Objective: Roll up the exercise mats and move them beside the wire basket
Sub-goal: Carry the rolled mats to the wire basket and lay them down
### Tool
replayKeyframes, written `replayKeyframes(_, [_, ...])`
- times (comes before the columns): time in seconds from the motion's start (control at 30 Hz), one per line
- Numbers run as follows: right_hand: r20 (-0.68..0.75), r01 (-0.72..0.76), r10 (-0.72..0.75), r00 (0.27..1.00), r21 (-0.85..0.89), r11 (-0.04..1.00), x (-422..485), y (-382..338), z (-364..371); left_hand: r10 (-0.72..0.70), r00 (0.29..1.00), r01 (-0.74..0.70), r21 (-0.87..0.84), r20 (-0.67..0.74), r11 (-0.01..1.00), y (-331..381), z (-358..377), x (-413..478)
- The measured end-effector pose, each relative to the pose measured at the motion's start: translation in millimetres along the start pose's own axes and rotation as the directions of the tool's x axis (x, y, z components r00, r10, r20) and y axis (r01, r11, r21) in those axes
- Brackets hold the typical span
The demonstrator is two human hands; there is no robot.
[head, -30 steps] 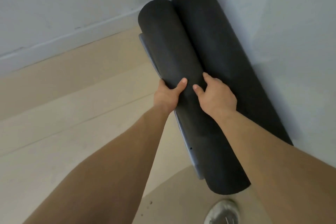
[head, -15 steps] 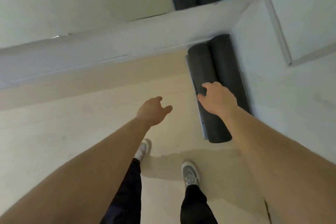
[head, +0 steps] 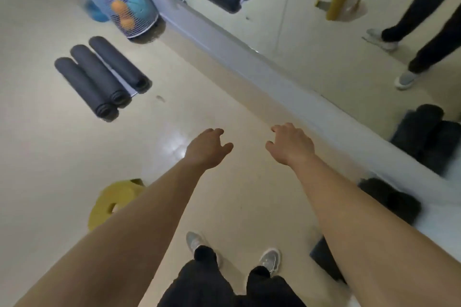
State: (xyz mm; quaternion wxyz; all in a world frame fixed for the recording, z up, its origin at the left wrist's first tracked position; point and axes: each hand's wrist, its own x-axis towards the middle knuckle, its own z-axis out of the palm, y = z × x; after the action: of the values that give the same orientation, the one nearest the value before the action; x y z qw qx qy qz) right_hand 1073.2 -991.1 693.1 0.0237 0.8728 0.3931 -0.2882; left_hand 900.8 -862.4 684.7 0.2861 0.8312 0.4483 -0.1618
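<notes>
Blurred dark mats (head: 391, 200) lie partly hidden behind the right forearm (head: 349, 212).

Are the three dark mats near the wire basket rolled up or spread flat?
Rolled up: the three mats lie as cylinders side by side, spiral ends showing.

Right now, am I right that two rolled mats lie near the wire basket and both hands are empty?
Not quite: the head view shows three rolled mats near the wire basket, not two; the left hand and right hand are empty.
</notes>
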Motion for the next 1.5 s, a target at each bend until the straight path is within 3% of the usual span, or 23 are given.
replayKeyframes(0.17, [0.055, 0.283, -0.277, 0.959, -0.169, 0.944, 31, -224, -22, -0.228, 0.966, 0.209, -0.154, -0.119, 0.966, -176, -99, -36])
replayKeyframes(0.37, [0.091, 0.504, -0.497, 0.863, -0.207, 0.838, 57, -469, -22, -0.424, 0.887, 0.365, -0.283, -0.185, 0.887, -363, -191, -61])
replayKeyframes(0.6, [0.136, 0.654, -0.648, 0.750, -0.296, 0.696, 110, -667, -25, -0.571, 0.797, 0.451, -0.436, -0.195, 0.779, -511, -284, -38])
replayKeyframes(0.87, [0.252, 0.749, -0.715, 0.652, -0.362, 0.555, 267, -865, -28, -0.715, 0.688, 0.547, -0.561, -0.122, 0.622, -655, -392, 87])
replayKeyframes(1.03, [0.325, 0.754, -0.682, 0.655, -0.335, 0.565, 339, -974, -57, -0.716, 0.691, 0.551, -0.567, -0.102, 0.612, -712, -475, 142])
replayKeyframes(1.27, [0.332, 0.688, -0.607, 0.722, -0.250, 0.681, 424, -1094, -38, -0.666, 0.740, 0.557, -0.471, -0.092, 0.684, -842, -559, 224])
replayKeyframes(1.5, [0.266, 0.365, -0.344, 0.900, -0.034, 0.930, 503, -1167, 23, -0.445, 0.896, 0.439, -0.202, 0.018, 0.876, -981, -619, 346])
